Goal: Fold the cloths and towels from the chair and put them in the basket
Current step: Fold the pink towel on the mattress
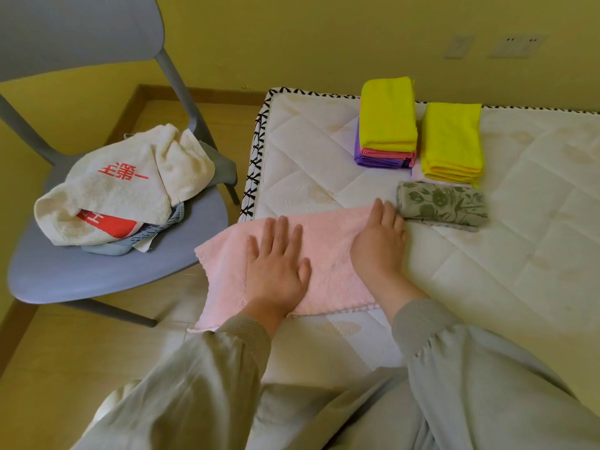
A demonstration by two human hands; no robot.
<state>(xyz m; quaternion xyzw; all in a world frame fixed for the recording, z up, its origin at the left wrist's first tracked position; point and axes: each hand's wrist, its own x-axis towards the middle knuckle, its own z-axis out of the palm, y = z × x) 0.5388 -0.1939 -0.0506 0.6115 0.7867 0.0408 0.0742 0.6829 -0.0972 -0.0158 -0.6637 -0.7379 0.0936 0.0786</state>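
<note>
Nearest to us, our left hand (276, 264) and right hand (378, 245) lie flat on the pink towel (331, 254). The fingers (283, 230) are straight and spread a little. They press down and hold nothing. The towel lies on the near corner of the bed (503, 261), and its left end hangs past the edge. We think we are smoothing it flat, so the folding of this 1 is only starting. Next we should take 1 end and bring it over to meet the other end. We should keep the edges even and then press it flat.

Just beside our right hand lies a folded grey cloth (441, 203) with flowers. Farther back are 2 folded piles: a yellow pile (451, 141) and a mixed pile (388, 121) of yellow, pink and purple. On the chair (97, 274) to the left, a white towel (120, 186) and a blue cloth (107, 248) under it wait to be folded. We cannot see the basket.
</note>
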